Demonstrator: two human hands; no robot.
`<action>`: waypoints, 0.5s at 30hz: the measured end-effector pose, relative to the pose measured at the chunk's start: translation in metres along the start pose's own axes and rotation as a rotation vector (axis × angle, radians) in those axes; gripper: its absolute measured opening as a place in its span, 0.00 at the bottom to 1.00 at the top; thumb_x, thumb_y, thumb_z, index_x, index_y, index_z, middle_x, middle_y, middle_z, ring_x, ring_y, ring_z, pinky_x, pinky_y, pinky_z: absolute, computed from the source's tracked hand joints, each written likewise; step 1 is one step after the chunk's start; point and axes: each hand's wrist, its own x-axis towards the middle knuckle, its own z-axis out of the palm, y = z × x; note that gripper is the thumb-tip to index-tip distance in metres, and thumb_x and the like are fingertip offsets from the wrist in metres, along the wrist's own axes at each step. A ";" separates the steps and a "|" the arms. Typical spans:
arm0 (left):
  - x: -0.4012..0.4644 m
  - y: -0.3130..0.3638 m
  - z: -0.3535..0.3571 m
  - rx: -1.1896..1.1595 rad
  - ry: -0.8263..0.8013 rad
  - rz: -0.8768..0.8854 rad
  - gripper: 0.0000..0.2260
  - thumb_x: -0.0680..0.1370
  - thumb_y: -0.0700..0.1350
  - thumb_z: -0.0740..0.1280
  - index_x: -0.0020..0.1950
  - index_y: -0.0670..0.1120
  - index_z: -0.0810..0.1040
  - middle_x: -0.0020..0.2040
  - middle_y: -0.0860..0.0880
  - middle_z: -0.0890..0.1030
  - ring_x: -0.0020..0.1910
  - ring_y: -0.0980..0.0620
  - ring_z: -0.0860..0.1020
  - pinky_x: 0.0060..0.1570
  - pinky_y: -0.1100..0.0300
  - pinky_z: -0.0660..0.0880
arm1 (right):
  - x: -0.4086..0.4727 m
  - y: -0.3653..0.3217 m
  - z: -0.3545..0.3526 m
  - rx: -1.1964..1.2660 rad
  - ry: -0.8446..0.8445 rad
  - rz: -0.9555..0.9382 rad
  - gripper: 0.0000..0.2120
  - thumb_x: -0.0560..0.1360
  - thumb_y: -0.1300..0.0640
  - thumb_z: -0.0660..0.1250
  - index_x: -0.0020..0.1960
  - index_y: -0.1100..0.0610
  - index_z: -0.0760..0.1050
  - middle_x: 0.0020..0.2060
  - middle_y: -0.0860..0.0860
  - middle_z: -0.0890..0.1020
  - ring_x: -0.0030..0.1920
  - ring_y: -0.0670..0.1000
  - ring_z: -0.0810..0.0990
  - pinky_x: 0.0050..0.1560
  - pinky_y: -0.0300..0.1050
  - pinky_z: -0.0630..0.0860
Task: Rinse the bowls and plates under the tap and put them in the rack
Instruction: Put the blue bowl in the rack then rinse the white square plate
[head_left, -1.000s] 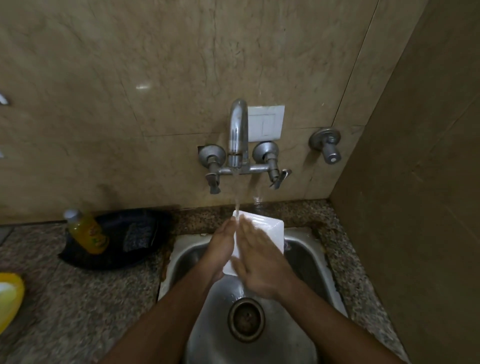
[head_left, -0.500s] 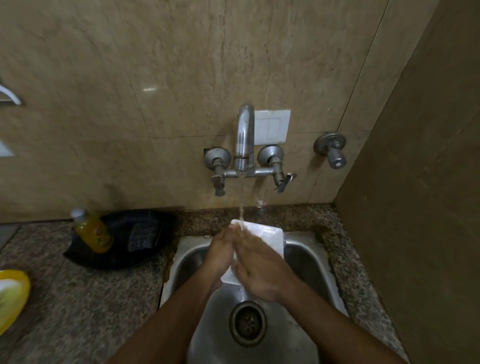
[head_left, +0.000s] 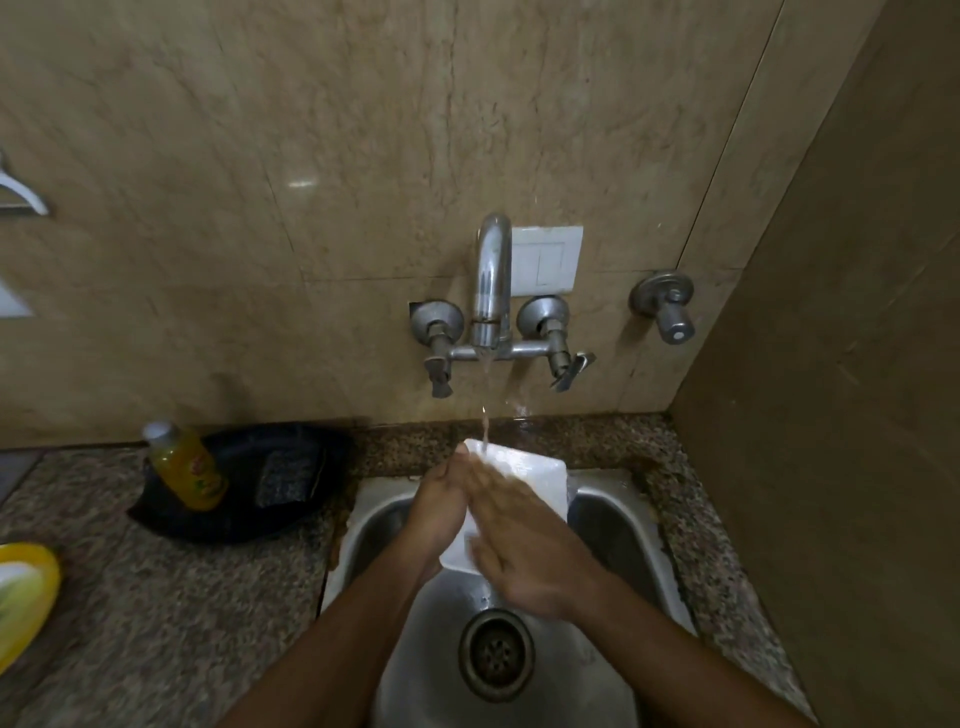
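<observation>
Nearest the camera, two bare forearms reach forward over a steel sink (head_left: 613, 525), whose round drain (head_left: 496, 656) sits just below the hands. The right hand (head_left: 524, 551) lies flat and open, palm down, pressed on the upper face of a white square plate (head_left: 535, 470), its fingers spread across the plate's near half. The left hand (head_left: 439, 512) has its grip closed on the plate's left edge, thumb on top and fingers curled beneath, so the plate is held tilted above the basin, between the two hands and clear of the sink floor. A thin stream of water (head_left: 485, 410) falls on the plate's far corner, by the left fingertips. It comes from the chrome tap (head_left: 491, 275) on the tiled wall, with a valve handle on each side. To the left, on the speckled stone surface (head_left: 156, 597), a black tray (head_left: 249, 483) holds a tilted yellow bottle (head_left: 187, 467) and a dark scrub pad (head_left: 291, 475). A yellow dish (head_left: 23, 597) shows at the left edge. A white switch plate (head_left: 545, 257) sits behind the tap, and a separate wall valve (head_left: 667, 306) lies well to its right.
</observation>
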 end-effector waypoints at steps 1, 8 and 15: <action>0.001 0.001 0.000 0.006 0.000 -0.003 0.15 0.84 0.50 0.56 0.58 0.46 0.80 0.51 0.51 0.83 0.51 0.54 0.80 0.49 0.65 0.75 | -0.001 0.003 0.001 -0.038 0.003 0.001 0.33 0.81 0.43 0.45 0.81 0.53 0.38 0.79 0.47 0.38 0.78 0.43 0.36 0.78 0.48 0.41; 0.007 0.008 0.004 0.119 -0.001 0.082 0.16 0.84 0.54 0.55 0.47 0.53 0.81 0.44 0.55 0.83 0.44 0.62 0.79 0.40 0.69 0.71 | -0.001 0.006 -0.003 -0.068 0.053 0.004 0.33 0.82 0.44 0.47 0.81 0.54 0.38 0.79 0.47 0.38 0.78 0.43 0.35 0.78 0.49 0.39; 0.009 0.003 0.001 0.105 0.006 0.060 0.18 0.83 0.56 0.55 0.50 0.51 0.82 0.47 0.52 0.84 0.50 0.54 0.82 0.48 0.62 0.74 | -0.001 0.004 -0.004 -0.025 0.038 -0.006 0.32 0.81 0.44 0.44 0.81 0.53 0.37 0.79 0.46 0.38 0.77 0.42 0.35 0.78 0.48 0.40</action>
